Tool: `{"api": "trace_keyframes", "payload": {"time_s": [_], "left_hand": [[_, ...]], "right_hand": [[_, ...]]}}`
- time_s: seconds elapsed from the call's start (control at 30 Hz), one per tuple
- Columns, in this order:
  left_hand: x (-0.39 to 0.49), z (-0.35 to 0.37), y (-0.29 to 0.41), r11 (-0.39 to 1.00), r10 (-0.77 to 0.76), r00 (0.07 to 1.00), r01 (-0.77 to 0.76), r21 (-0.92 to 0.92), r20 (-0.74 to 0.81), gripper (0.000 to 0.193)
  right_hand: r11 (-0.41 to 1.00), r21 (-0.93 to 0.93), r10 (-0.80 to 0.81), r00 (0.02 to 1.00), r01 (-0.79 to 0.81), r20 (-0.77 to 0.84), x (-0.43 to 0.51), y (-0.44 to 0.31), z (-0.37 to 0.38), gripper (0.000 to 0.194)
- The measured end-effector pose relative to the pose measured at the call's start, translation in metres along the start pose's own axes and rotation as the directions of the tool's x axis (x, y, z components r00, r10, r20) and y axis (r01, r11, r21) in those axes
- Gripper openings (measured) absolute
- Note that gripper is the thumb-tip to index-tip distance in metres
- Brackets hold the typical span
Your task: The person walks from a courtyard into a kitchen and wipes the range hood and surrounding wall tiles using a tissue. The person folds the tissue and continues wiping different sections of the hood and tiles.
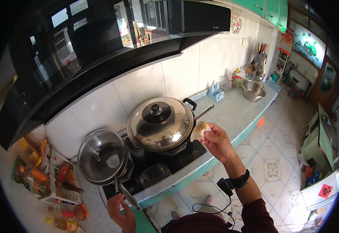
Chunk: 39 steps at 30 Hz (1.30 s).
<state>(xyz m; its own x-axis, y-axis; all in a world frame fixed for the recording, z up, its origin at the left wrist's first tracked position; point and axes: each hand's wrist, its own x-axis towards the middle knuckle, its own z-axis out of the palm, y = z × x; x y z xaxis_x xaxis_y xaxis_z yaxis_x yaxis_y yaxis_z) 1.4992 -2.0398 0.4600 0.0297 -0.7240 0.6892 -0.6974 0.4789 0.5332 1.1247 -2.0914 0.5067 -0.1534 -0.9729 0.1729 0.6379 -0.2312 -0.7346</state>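
My right hand (216, 139) pinches a browned, pale-edged piece of food (200, 130), perhaps flatbread, between thumb and fingers. It is held up in front of the right side of a large steel wok with a domed lid (169, 131). My left hand (121, 212) is low at the front, its fingers curled and beside the metal handle (131, 198) of a frying pan. Whether the fingers touch the handle is unclear. A glass lid (99, 157) covers that pan on the left burner. Both pans sit on a black gas stove (157, 173).
A steel bowl (253, 91) and a light-blue plastic rack (216, 92) stand on the counter (230, 113). A long metal handle (205, 111) sticks out beside the wok. Bottles (70, 211) and a white condiment rack (67, 195) are at left. The black range hood (128, 40) overhangs the stove.
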Motion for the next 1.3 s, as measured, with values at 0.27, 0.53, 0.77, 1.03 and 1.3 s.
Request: {"api": "trace_keyframes", "payload": {"time_s": [0.27, 0.53, 0.77, 1.03, 1.3], "left_hand": [[0.016, 0.084, 0.125, 0.973, 0.099, 0.979, -0.058, -0.222, 0.177, 0.023], [0.011, 0.245, 0.217, 0.754, 0.065, 0.866, 0.283, -0.593, 0.496, 0.021], [0.002, 0.308, 0.265, 0.358, -0.067, 0.732, 0.652, -0.669, 0.678, 0.029], [0.01, 0.349, 0.282, 0.372, -0.141, 0.835, 0.542, -0.753, 0.532, 0.021], [0.038, 0.383, 0.281, 0.391, -0.101, 0.92, 0.387, -0.835, 0.379, 0.021]], "right_hand": [[0.994, 0.028, 0.108, 0.992, -0.11, 0.067, -0.007, -0.032, -0.066, 0.014], [0.974, 0.148, 0.167, 0.985, -0.17, 0.035, -0.027, -0.082, -0.135, 0.016], [0.99, 0.072, 0.122, 0.992, -0.119, -0.037, -0.041, -0.112, -0.178, 0.015], [0.941, -0.336, -0.113, 0.977, 0.046, -0.182, -0.029, -0.118, -0.191, 0.012], [0.787, -0.58, -0.326, 0.94, 0.211, -0.1, 0.008, -0.108, -0.18, 0.016]]}}
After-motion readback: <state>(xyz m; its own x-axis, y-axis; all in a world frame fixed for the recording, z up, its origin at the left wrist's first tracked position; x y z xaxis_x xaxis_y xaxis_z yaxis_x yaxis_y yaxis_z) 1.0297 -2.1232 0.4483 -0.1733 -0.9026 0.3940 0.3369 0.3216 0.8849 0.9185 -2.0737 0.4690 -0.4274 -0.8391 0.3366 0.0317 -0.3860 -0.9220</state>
